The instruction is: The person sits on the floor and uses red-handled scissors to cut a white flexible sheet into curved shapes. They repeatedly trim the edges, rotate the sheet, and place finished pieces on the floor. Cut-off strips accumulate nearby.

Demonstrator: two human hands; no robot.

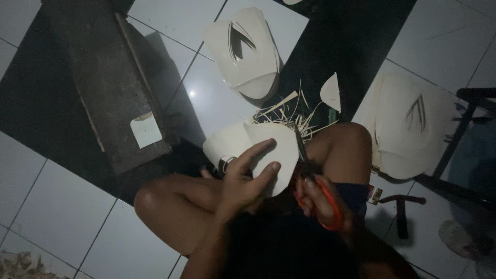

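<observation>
A cream cut-out sheet (268, 150) is gripped in the left hand (248, 178), fingers spread over its near face, and is held above the crossed legs. Just right of it, orange-handled scissors (315, 181) are clasped in the right hand (318, 199), closed through the handles. The blades are seen running up and away along the sheet's right edge, so the sheet lies directly left of the blades. Thin offcut strips (289, 116) lie on the tiled floor (67, 206) just beyond, with a stack of cut pieces (248, 57) farther off.
</observation>
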